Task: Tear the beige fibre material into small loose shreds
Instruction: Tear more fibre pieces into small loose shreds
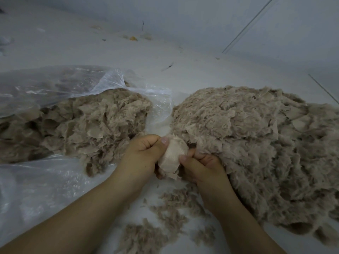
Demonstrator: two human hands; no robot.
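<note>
Both hands grasp one beige fibre piece (173, 158) at frame centre, between two fibre heaps

Left hand (145, 153) pinches the piece's upper edge with thumb over curled fingers; right hand (200, 165) clenches its lower edge, touching the loose pile (256, 143) at 3 o'clock. The second heap (88, 125) sits in one clear plastic bag (55, 85) at 9 o'clock. Scattered shreds (174, 213) lie at 6 o'clock. Bare floor (183, 57) lies open at 12 o'clock, up to the wall edge

Both forearms extend forward, converging at centre; left hand (145, 153) and right hand (203, 165) close together, fingers curled, thumbs pinching in a tight grip.
</note>
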